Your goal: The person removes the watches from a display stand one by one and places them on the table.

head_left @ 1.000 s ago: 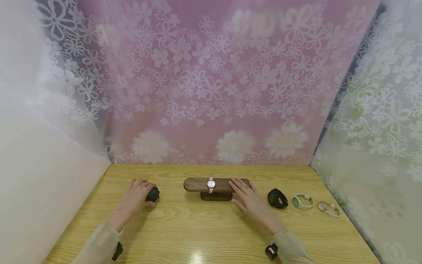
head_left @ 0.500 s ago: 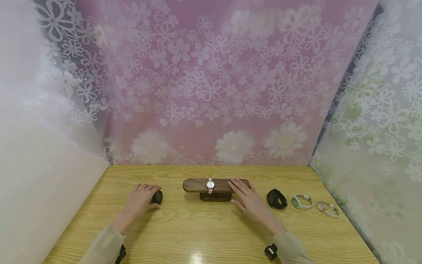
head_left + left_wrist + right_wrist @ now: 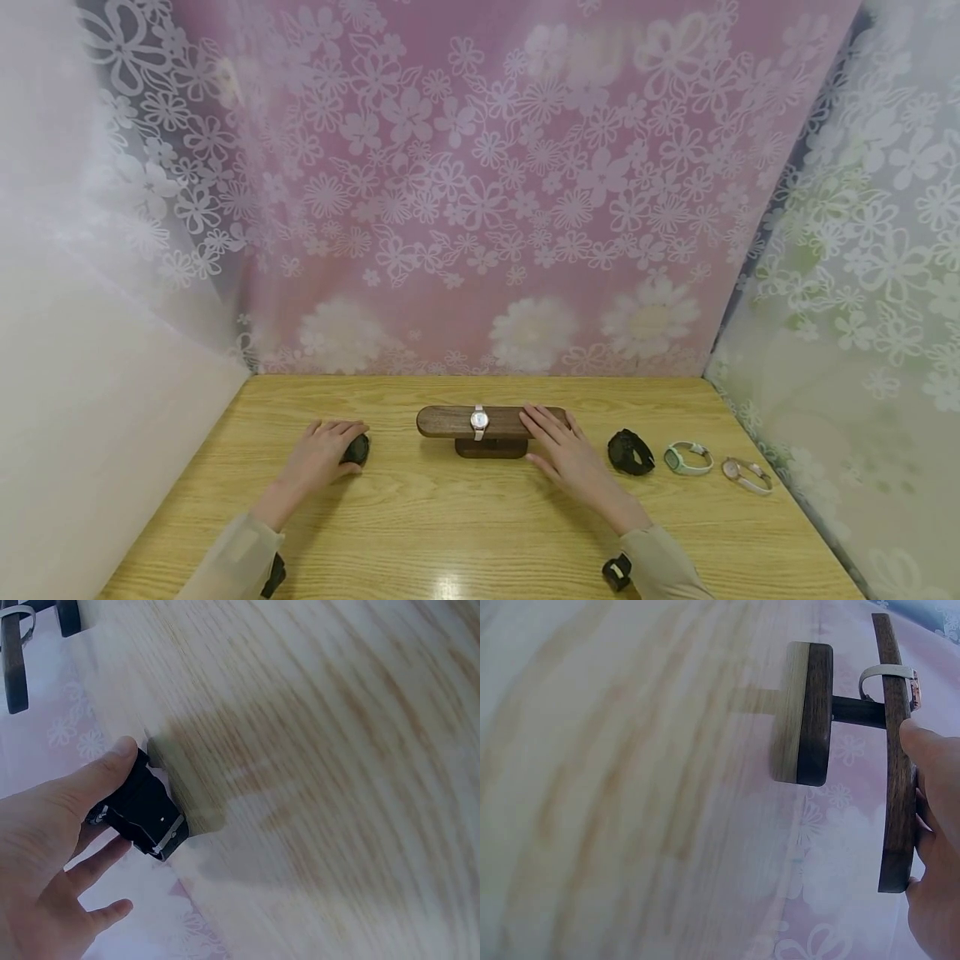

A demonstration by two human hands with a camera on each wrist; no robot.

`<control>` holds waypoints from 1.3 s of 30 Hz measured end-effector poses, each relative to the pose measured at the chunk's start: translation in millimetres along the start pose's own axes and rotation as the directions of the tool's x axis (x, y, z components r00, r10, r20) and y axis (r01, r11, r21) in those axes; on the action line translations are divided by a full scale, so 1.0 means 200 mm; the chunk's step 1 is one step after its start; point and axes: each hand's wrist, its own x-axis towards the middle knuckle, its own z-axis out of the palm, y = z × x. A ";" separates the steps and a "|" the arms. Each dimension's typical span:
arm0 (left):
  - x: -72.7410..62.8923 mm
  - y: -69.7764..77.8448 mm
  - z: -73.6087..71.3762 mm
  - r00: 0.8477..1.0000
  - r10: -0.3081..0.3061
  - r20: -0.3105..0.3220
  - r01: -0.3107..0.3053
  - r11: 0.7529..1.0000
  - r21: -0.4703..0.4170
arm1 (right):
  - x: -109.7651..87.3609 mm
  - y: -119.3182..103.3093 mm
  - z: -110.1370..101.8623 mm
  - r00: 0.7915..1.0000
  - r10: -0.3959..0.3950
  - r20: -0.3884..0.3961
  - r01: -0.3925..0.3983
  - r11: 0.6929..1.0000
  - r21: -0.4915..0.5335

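My left hand [image 3: 318, 457] pinches a black watch [image 3: 356, 451] at the table's left side. In the left wrist view, thumb and fingers hold the watch [image 3: 139, 806] by its dark case and strap, and its strap end touches or nearly touches the tabletop. My right hand [image 3: 573, 467] holds the right end of a dark wooden watch stand [image 3: 446, 421], with fingers across the top and the thumb on the near side. Around the stand's bar sits a small watch with a white strap [image 3: 479, 421]; the right wrist view shows its strap [image 3: 885, 671] looped round the bar.
Right of the stand lie a black watch [image 3: 630, 452], a pale green watch [image 3: 687, 457] and a white-strapped watch [image 3: 746, 475] in a row on the wooden table [image 3: 450, 525]. Floral curtains [image 3: 480, 208] hang behind and along the right side.
Over the first half second my left hand shifted a little to the right with the black watch and turned it slightly. Since then it has barely moved. The right hand stays at the stand.
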 end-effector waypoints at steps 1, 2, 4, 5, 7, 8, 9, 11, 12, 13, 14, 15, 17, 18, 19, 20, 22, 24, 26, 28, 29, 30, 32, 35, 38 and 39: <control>0.00 0.00 0.00 1.000 0.002 0.002 -0.002 1.000 -0.011 | 0.00 0.00 0.00 1.000 0.000 0.001 0.000 1.000 0.000; 0.00 0.00 0.00 1.000 0.004 0.006 -0.004 1.000 -0.017 | 0.00 0.00 0.00 1.000 0.001 0.000 -0.001 1.000 0.002; 0.00 -0.01 0.01 1.000 0.004 0.016 -0.004 1.000 -0.031 | 0.00 0.00 0.00 1.000 -0.002 -0.003 0.002 1.000 0.000; 0.00 -0.01 0.01 1.000 0.001 0.025 0.000 0.999 -0.040 | 0.00 0.00 0.00 1.000 -0.002 -0.004 0.002 1.000 -0.002; 0.00 -0.01 0.01 0.999 -0.001 0.040 0.003 0.999 -0.052 | 0.00 0.00 0.00 1.000 -0.006 -0.009 0.006 1.000 -0.002; 0.00 -0.01 0.01 0.999 -0.002 0.047 0.004 0.998 -0.055 | 0.00 0.00 0.00 1.000 -0.006 -0.011 0.006 1.000 -0.003; 0.00 -0.01 0.01 0.998 -0.004 0.056 0.007 0.998 -0.063 | 0.00 0.00 0.00 1.000 -0.008 -0.013 0.008 1.000 -0.005; 0.00 0.00 0.00 0.998 -0.006 0.070 0.011 0.997 -0.071 | 0.00 -0.01 0.00 1.000 -0.009 -0.014 0.009 1.000 -0.006; 0.00 0.00 0.00 0.997 -0.007 0.075 0.013 0.997 -0.075 | 0.00 -0.01 -0.01 1.000 -0.009 -0.014 0.009 1.000 -0.006; 0.00 0.00 -0.01 0.997 -0.012 0.082 0.019 0.996 -0.084 | 0.00 -0.01 -0.01 1.000 -0.007 -0.011 0.007 1.000 -0.010; 0.00 0.00 -0.01 0.996 -0.014 0.084 0.021 0.996 -0.086 | 0.00 -0.01 -0.01 1.000 -0.007 -0.010 0.007 1.000 -0.010; 0.00 0.01 -0.02 0.996 -0.016 0.085 0.024 0.996 -0.089 | 0.01 -0.01 -0.01 1.000 -0.007 -0.009 0.007 1.000 -0.011; 0.00 0.01 -0.02 0.997 -0.019 0.072 0.026 0.996 -0.086 | 0.01 -0.01 -0.01 1.000 -0.006 -0.007 0.006 1.000 -0.005; 0.00 0.02 -0.02 0.998 -0.022 0.061 0.028 0.996 -0.088 | 0.01 -0.01 -0.01 1.000 -0.006 -0.008 0.006 1.000 -0.004; 0.00 0.02 -0.02 0.999 -0.024 0.045 0.028 0.996 -0.085 | 0.01 -0.01 -0.01 1.000 -0.006 -0.008 0.006 1.000 -0.004; 0.00 0.02 -0.02 0.999 -0.026 0.024 0.028 0.996 -0.081 | 0.01 -0.01 -0.01 1.000 -0.005 -0.007 0.005 1.000 -0.003; 0.01 0.02 -0.01 0.999 -0.030 -0.023 0.028 0.997 -0.074 | 0.01 -0.01 -0.01 1.000 -0.006 -0.010 0.006 1.000 -0.005; 0.02 0.03 -0.01 0.997 -0.031 -0.071 0.026 0.997 -0.072 | 0.01 -0.01 -0.01 1.000 -0.008 -0.015 0.008 1.000 -0.006; 0.04 0.04 -0.01 0.993 -0.030 -0.113 0.022 0.998 -0.063 | 0.01 -0.02 -0.01 1.000 -0.012 -0.024 0.012 1.000 -0.009; 0.05 0.06 -0.03 0.989 -0.022 -0.144 0.015 0.999 -0.051 | 0.01 -0.02 -0.01 0.999 -0.017 -0.036 0.017 1.000 -0.007; 0.06 0.07 -0.04 0.988 -0.020 -0.155 0.013 0.999 -0.047 | 0.01 -0.02 -0.01 0.999 -0.019 -0.040 0.019 1.000 -0.005; 0.07 0.08 -0.05 0.986 -0.016 -0.167 0.008 0.999 -0.046 | 0.01 -0.02 -0.01 0.999 -0.021 -0.043 0.021 1.000 -0.006; 0.09 0.10 -0.07 0.983 -0.009 -0.183 0.001 0.999 -0.040 | 0.01 -0.02 -0.01 0.999 -0.020 -0.044 0.019 1.000 -0.013; 0.12 0.14 -0.09 0.975 0.007 -0.221 -0.018 0.999 -0.046 | 0.01 -0.02 -0.01 0.999 -0.019 -0.039 0.018 1.000 -0.013; 0.15 0.17 -0.10 0.966 0.027 -0.257 -0.040 0.998 -0.047 | 0.01 -0.02 -0.01 0.999 -0.016 -0.028 0.015 1.000 -0.019; 0.15 0.18 -0.10 0.963 0.033 -0.268 -0.047 0.998 -0.049 | 0.01 -0.02 -0.01 1.000 -0.016 -0.023 0.016 1.000 -0.014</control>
